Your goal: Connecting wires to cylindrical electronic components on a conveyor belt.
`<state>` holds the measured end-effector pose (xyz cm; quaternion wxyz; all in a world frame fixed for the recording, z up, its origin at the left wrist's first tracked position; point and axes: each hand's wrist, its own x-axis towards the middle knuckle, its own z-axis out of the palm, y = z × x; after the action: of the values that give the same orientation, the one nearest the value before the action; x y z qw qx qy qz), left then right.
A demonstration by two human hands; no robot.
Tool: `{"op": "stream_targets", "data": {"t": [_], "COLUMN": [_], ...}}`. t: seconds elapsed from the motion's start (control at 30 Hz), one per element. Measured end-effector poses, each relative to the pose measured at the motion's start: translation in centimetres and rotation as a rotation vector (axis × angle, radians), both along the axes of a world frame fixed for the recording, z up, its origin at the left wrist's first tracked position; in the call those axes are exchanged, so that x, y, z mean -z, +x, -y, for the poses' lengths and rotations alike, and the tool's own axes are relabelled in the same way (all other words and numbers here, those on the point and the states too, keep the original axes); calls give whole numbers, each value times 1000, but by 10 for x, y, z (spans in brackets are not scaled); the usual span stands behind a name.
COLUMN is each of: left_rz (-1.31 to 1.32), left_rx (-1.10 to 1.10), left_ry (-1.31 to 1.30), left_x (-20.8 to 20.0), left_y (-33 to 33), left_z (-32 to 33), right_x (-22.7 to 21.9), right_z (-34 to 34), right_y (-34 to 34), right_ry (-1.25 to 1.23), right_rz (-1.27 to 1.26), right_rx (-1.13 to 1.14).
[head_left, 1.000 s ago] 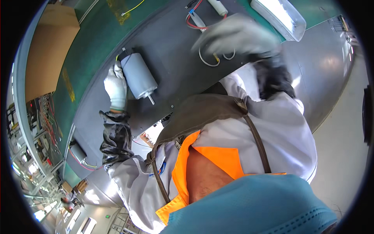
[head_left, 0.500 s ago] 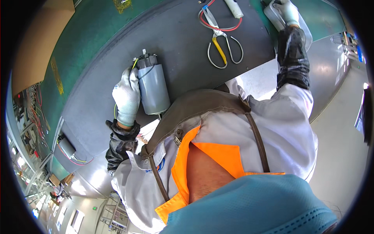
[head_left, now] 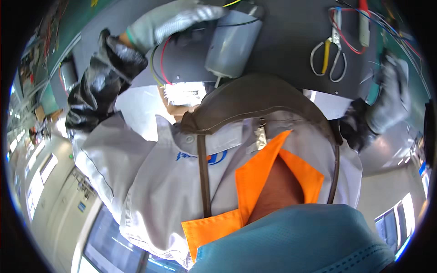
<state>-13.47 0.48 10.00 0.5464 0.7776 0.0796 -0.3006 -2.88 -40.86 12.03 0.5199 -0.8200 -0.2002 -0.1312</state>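
A grey cylindrical motor (head_left: 234, 43) lies on the dark mat in front of me, its shaft pointing toward my body. My left hand (head_left: 175, 22), in a pale knit glove, reaches across to its upper left side. The fingers are pressed together, with a yellow wire (head_left: 232, 3) at their tips. Red and yellow-grey wires (head_left: 163, 61) hang out below that hand, so they seem to run through it. At the far right my gloved right hand (head_left: 390, 93) is beside a pale tray (head_left: 404, 68). Its fingers are blurred, and what they hold, if anything, cannot be made out.
Yellow-handled scissors (head_left: 327, 57) lie on the dark mat (head_left: 287, 54) right of the motor. A pale stick-shaped tool (head_left: 364, 29) with a red lead is beside them. Loose coloured wires (head_left: 396, 29) cross the upper right. Another motor (head_left: 69, 73) stands at the left.
My view has shifted and turned. The left hand has slid to the motor's upper end, and the motor tilts differently. The right hand has drawn back from the tray toward me.
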Motion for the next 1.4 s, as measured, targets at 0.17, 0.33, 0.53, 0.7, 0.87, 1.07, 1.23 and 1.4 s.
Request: {"op": "stream_targets", "data": {"t": [0.17, 0.33, 0.53, 0.7, 0.87, 1.07, 1.23, 1.4], "left_rz": [-881, -9, -158, 158, -193, 760, 53, 339], "left_rx": [-533, -1, -24, 70, 57, 39, -577, -799], "left_ry": [-1407, -323, -26, -292, -167, -179, -278, -401], "left_x": [50, 10, -23, 12, -3, 71, 53, 73], "left_y": [1, 1, -1, -7, 1, -24, -17, -20], "left_z": [-29, -16, -6, -22, -7, -10, 39, 59], "right_x": [73, 45, 29, 94, 130, 113, 118, 98], "right_z": [-70, -70, -67, -135, -147, -161, -161, -179], "right_y": [6, 11, -16, -51, -74, -61, -54, -27], "right_ry": [30, -245, 442, 571, 378, 55, 433, 623], "right_rz": [-433, 35, -528, -1078, -346, 144, -504, -902], "right_rx": [-310, -412, -381, -639, -590, -688, -531, -469]}}
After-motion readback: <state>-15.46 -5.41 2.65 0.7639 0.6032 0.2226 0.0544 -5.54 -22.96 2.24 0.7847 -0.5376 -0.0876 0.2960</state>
